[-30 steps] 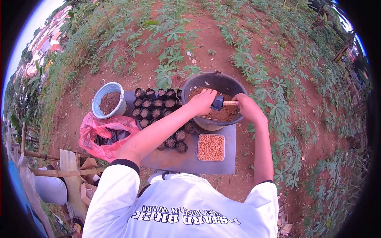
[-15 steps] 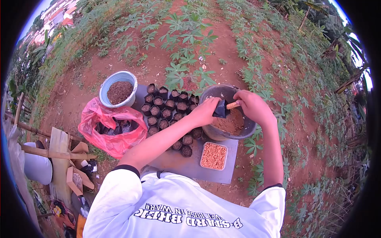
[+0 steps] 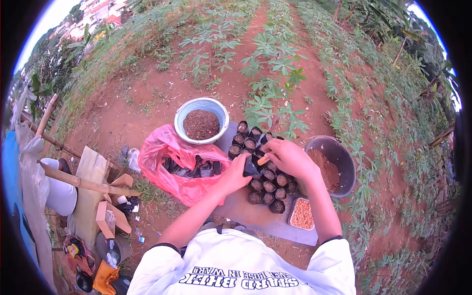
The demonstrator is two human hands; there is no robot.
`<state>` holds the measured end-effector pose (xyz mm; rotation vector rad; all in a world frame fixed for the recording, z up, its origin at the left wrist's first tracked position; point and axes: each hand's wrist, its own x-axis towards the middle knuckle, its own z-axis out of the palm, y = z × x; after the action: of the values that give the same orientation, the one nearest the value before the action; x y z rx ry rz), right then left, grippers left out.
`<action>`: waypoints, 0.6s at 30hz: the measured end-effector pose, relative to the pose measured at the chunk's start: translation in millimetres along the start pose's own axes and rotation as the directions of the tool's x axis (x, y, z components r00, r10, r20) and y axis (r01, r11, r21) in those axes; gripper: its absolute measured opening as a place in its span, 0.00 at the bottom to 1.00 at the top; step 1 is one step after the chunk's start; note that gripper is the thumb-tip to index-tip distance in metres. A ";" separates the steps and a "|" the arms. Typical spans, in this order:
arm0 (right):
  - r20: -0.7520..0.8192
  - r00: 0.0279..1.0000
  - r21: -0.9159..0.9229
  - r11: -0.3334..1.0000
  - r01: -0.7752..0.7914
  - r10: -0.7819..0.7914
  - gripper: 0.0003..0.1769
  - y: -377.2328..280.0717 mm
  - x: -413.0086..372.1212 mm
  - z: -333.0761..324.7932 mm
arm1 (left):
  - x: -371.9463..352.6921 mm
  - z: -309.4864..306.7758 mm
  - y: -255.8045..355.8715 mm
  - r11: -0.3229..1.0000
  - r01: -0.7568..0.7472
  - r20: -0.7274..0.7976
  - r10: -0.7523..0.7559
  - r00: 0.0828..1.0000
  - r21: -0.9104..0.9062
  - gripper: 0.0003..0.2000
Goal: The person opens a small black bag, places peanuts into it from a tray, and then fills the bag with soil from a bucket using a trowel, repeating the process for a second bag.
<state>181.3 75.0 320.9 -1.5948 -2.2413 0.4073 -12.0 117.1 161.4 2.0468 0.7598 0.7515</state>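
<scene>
My left hand [image 3: 237, 174] grips a small black plastic planting bag [image 3: 251, 167], held above rows of similar bags. In my right hand [image 3: 291, 157] is a small tool with a wooden handle [image 3: 263, 160], its working end hidden at the bag. Several soil-filled planting bags [image 3: 269, 187] stand upright close together beneath both hands. To the right, a dark bucket [image 3: 349, 169] contains light brown soil [image 3: 325, 168]. Near my right forearm lies a clear tub of orange-tan seeds or kernels [image 3: 302, 215].
At left, an open pink plastic bag [image 3: 172, 189] contains black bags. Behind it sits a light blue bucket [image 3: 224, 118] with dark soil. A grey board [image 3: 246, 216] lies beneath the planting bags. Bamboo poles [image 3: 64, 176] and cardboard [image 3: 109, 219] are further left; leafy plants [image 3: 275, 64] grow ahead.
Both hands have moved left from over the dark bucket to above the rows of filled bags, carrying the black bag and wooden-handled tool. My view has shifted too.
</scene>
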 end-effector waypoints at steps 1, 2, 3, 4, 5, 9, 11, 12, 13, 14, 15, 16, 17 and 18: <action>0.036 0.999 0.022 1.000 0.010 -0.010 0.09 -9.0 8.5 8.7 | -10.4 -8.4 -9.3 0.997 0.072 0.003 -0.072 0.997 -0.038 0.38; 0.069 0.997 0.044 0.999 0.017 -0.020 0.09 -17.3 16.3 16.7 | -20.5 -16.2 -17.9 0.987 0.143 0.010 -0.143 0.990 -0.076 0.38; 0.117 0.993 0.032 0.999 -0.015 0.011 0.10 -18.4 22.4 31.1 | -30.4 -24.4 -22.3 0.988 0.143 -0.004 -0.143 0.990 -0.052 0.37; 0.110 0.994 0.035 0.999 0.012 -0.015 0.10 -22.1 28.3 40.9 | -38.1 -30.5 -30.2 0.990 0.134 -0.002 -0.134 0.991 -0.045 0.37; 0.113 0.994 0.041 0.999 -0.005 0.001 0.10 -28.1 32.4 47.4 | -44.4 -35.5 -39.1 0.988 0.144 0.009 -0.143 0.990 -0.057 0.37; 0.099 0.994 0.063 0.997 -0.045 0.039 0.11 -44.9 43.1 61.6 | -60.6 -53.3 -58.4 0.987 0.154 0.040 -0.152 0.988 -0.055 0.37; 0.078 0.994 0.079 0.994 -0.076 0.070 0.11 -48.6 43.8 66.4 | -65.7 -56.8 -69.7 0.986 0.158 0.048 -0.156 0.987 -0.052 0.38; 0.072 0.994 0.081 0.993 -0.090 0.084 0.11 -52.0 43.8 66.2 | -65.1 -60.1 -72.7 0.987 0.154 0.063 -0.151 0.987 -0.052 0.38; 0.034 0.993 0.094 0.989 -0.113 0.110 0.11 -55.7 41.3 64.8 | -66.0 -61.0 -75.9 0.984 0.171 0.063 -0.167 0.984 -0.048 0.38; 0.000 0.990 0.110 0.984 -0.142 0.143 0.10 -60.3 36.9 63.3 | -68.2 -59.8 -79.4 0.981 0.190 0.071 -0.187 0.980 -0.046 0.39; -0.003 0.983 0.123 0.975 -0.184 0.185 0.11 -63.8 34.1 60.7 | -66.8 -58.7 -84.5 0.981 0.179 0.087 -0.173 0.981 -0.073 0.40; -0.018 0.965 0.165 0.953 -0.255 0.261 0.11 -63.0 28.9 62.7 | -65.2 -59.1 -84.2 0.982 0.175 0.080 -0.169 0.982 -0.069 0.39; -0.046 0.959 0.165 0.949 -0.268 0.279 0.11 -62.7 23.6 62.0 | -63.4 -59.0 -84.9 0.981 0.176 0.088 -0.169 0.982 -0.087 0.39; -0.072 0.952 0.165 0.945 -0.282 0.297 0.10 -61.5 17.1 62.1 | -61.6 -59.0 -83.7 0.978 0.180 0.095 -0.170 0.981 -0.105 0.39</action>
<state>96.6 69.7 294.0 -1.8240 -1.8597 0.5534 -115.1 141.5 106.1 1.8702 0.8177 0.5894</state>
